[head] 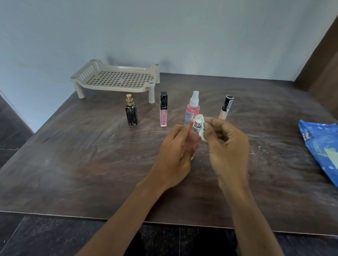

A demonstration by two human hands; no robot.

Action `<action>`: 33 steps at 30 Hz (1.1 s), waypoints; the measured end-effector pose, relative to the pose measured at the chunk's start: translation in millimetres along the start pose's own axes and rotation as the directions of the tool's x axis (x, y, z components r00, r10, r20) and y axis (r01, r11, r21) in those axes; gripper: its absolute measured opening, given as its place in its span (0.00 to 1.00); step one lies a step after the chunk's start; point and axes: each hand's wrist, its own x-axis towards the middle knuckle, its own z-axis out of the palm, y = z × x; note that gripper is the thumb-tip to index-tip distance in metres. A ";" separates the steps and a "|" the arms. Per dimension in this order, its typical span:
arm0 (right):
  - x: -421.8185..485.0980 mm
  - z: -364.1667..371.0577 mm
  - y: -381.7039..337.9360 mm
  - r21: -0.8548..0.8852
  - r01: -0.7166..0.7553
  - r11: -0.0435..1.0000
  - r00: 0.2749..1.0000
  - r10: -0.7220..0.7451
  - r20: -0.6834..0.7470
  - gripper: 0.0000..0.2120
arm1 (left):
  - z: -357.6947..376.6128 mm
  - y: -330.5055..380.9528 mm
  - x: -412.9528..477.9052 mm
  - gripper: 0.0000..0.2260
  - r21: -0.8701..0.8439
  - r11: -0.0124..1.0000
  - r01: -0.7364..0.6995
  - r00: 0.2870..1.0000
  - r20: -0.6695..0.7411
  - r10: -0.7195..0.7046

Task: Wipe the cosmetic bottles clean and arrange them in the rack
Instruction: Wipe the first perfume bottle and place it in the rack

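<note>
Between both hands, bottle point(194, 134) upright, cap up

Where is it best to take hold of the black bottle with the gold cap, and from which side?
Take the black bottle around its flat-sided body, below the narrow gold cap, coming from above and the front. It stands upright, apart from the pink tube beside it, so the sides look free for a grip.

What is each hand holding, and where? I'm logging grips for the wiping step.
The left hand grips a small silver-capped bottle around its body. The right hand pinches a white wipe against the cap.
</note>
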 end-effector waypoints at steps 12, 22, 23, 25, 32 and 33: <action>-17.0 2.7 -5.5 -0.115 0.127 0.985 0.991 -0.131 -0.022 0.07 | 0.2 -2.2 3.4 0.15 -0.028 0.996 0.081 0.985 -0.148 -0.084; 3.7 4.0 -8.7 -0.311 0.214 0.926 0.975 -0.221 0.014 0.09 | 2.7 -1.9 4.9 0.09 -0.022 1.000 -0.003 0.993 -0.119 0.000; 6.3 3.4 -8.8 -0.322 0.216 0.922 0.975 -0.219 0.026 0.09 | 4.0 -1.4 5.1 0.10 -0.032 0.999 -0.006 0.993 -0.116 0.002; 4.9 2.4 -6.9 -0.325 0.217 0.921 0.975 -0.220 0.026 0.09 | 5.0 -1.0 5.2 0.09 -0.049 0.999 -0.011 0.996 -0.094 0.006; -19.5 -1.4 -6.6 -0.266 0.166 0.950 0.984 -0.179 -0.025 0.10 | 5.8 -6.6 4.2 0.09 -0.043 0.999 0.009 0.999 -0.034 -0.010; -18.5 -1.5 -9.0 -0.269 0.169 0.948 0.984 -0.180 -0.016 0.09 | 5.3 -6.8 4.6 0.09 -0.045 0.999 0.006 0.999 -0.036 -0.007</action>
